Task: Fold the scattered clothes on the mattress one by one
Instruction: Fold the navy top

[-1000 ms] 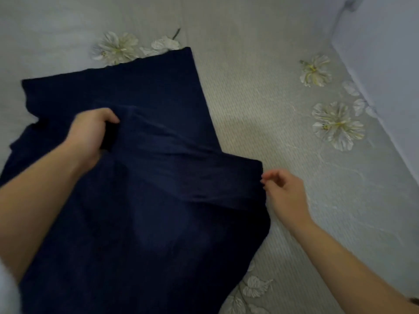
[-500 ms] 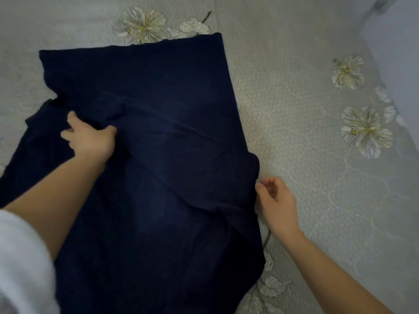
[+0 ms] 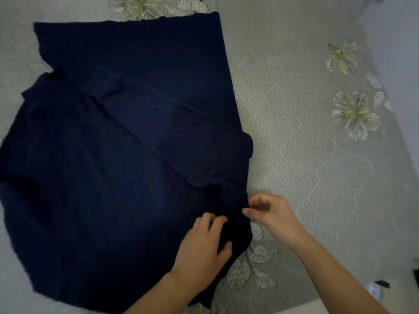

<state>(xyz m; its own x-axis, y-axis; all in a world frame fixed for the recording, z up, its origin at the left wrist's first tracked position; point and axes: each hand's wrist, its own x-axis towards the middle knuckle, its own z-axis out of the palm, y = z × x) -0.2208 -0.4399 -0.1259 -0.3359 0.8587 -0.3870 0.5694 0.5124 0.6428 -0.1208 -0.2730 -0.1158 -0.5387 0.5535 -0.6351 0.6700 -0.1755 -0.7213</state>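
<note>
The person's bare left hand and bare right hand are showing, and both forearms are likewise showing uncovered down to the lower edge of view.

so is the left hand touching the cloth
Touching. The head view shows the left hand lying on the cloth, fingers and thumb curled round a bunch of it.

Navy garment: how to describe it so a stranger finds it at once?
The pale mattress is printed with white flowers. The navy garment covers its left half. It alone is dark and plain, unlike the pale prints around it.
</note>
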